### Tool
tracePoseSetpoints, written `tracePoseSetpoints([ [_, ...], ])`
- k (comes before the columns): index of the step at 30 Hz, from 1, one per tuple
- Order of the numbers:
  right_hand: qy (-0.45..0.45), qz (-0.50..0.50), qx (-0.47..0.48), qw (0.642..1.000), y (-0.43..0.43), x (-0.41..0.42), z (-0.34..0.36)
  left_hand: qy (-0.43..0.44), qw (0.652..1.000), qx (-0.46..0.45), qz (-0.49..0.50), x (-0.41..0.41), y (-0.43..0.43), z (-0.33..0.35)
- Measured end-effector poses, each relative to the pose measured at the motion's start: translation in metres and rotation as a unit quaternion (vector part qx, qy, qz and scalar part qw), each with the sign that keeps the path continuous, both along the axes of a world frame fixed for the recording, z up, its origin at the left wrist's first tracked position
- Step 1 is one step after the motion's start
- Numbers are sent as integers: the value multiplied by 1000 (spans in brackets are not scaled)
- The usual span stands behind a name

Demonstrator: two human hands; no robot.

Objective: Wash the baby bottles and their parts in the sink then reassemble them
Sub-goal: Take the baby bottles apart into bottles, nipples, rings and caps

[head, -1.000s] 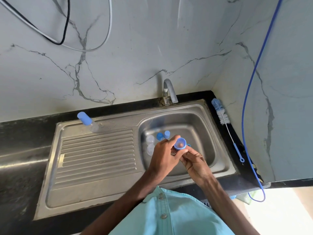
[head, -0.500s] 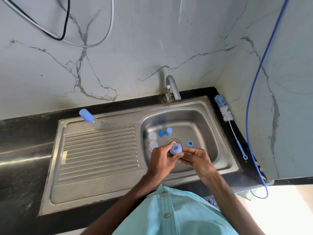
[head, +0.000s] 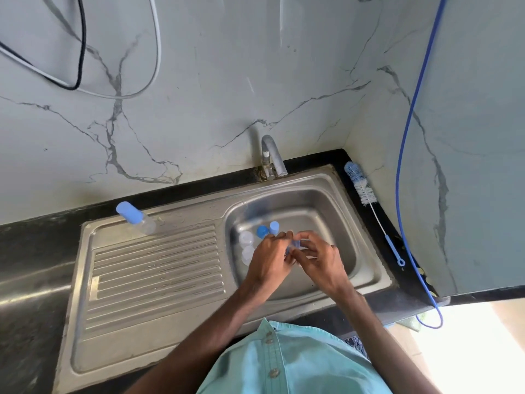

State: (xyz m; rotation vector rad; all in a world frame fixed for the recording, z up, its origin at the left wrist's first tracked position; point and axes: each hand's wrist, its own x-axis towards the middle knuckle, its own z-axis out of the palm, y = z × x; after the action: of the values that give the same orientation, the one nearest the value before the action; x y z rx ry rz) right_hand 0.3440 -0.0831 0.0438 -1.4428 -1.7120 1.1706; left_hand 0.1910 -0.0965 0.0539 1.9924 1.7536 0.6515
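We see the fingertips (head: 281, 236) of both hands meet over the sink basin, curled in close around a small blue bottle part (head: 296, 245). The part is blurred and mostly hidden, so we cannot tell which piece it is. The left hand (head: 270, 258) grips it from the left with bent fingers. The right hand (head: 319, 258) pinches it from the right, its fingers arched over the top. The two hands touch one another at the part, and both forearms reach up from a light blue shirt (head: 287, 362).

Just beyond the left hand, on the floor of the sink (head: 366, 268), we see two clear caps (head: 246, 239) side by side, a blue ring-shaped cap (head: 262, 231) and a pale blue piece (head: 274, 226) beside it. The tap (head: 274, 157) stands behind the basin. On the ribbed drainboard (head: 156, 268), well apart from the hands, a clear baby bottle (head: 136, 218) with a blue cover stands near the back edge. A bottle brush (head: 366, 200) lies on the black counter to the right of the sink, and a blue cord (head: 404, 155) hangs down the wall beside it.
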Motion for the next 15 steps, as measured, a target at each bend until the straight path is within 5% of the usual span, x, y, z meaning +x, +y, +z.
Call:
tracePoseSetpoints([
  [10,-74,64,168,981,17,-2,-4,86,996,27,-6,-5,17,2],
  [15,-84,75,138,984,23,3,-11,80,997,3,-20,-2,16,-4],
])
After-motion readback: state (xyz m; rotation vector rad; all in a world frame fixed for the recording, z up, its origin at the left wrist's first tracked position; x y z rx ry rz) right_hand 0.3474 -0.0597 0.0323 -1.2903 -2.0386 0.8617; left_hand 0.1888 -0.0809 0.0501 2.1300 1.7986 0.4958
